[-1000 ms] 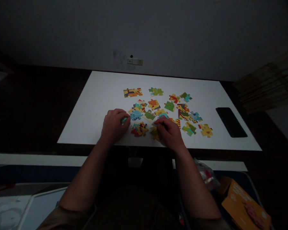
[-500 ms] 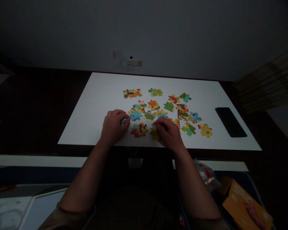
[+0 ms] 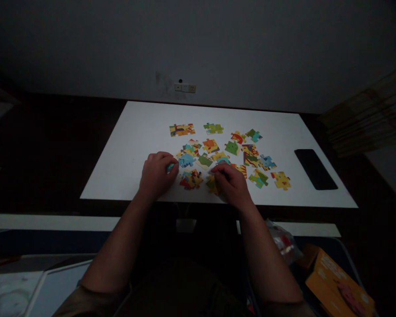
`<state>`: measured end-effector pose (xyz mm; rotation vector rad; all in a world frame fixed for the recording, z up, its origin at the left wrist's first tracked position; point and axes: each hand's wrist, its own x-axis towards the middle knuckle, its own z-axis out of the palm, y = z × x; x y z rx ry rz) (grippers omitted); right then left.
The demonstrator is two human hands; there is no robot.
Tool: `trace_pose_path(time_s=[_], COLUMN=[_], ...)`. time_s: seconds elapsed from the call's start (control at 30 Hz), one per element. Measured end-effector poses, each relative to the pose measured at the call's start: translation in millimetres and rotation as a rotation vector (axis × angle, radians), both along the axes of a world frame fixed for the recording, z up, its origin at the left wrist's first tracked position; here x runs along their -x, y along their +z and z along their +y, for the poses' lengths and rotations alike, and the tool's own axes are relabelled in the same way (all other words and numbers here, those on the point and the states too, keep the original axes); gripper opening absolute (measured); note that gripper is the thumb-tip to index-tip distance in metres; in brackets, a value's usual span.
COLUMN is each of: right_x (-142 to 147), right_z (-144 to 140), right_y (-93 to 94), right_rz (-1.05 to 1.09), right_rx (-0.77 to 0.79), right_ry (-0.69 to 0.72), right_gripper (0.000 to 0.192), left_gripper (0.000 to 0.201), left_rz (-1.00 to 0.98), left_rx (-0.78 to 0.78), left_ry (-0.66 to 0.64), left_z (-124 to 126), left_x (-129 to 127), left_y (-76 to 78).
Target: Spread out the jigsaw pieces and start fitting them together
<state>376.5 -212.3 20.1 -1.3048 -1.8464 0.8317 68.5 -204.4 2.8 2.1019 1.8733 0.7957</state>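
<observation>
Orange box (image 3: 338, 281) nearest, low right. Both hands on white worktop (image 3: 132, 132): left hand (image 3: 155, 175) curled, pinching teal puzzle piece (image 3: 170, 167); right hand (image 3: 232, 185) curled over yellow piece (image 3: 213, 184), grip unclear. Loose pieces (image 3: 231, 147) beyond, black phone (image 3: 315, 168) far right.

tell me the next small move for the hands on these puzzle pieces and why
Probably lift the right hand clear of the yellow jigsaw piece it half covers: that piece's shape is hidden, while the left hand pinches a teal piece beside the loose cluster.
</observation>
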Motion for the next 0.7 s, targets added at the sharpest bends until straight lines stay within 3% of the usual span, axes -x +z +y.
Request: trace_pose_path(time_s=[0.7], right_x=[2.4], right_z=[3.0], right_y=[-3.8], right_rz=[0.095], right_rx=[-0.065], right_ry=[0.016], right_gripper=[0.010], left_gripper=[0.021], left_rz=[0.022], left_rx=[0.014], left_ry=[-0.018], left_z=[-0.1], left_x=[1.4], left_y=[2.5])
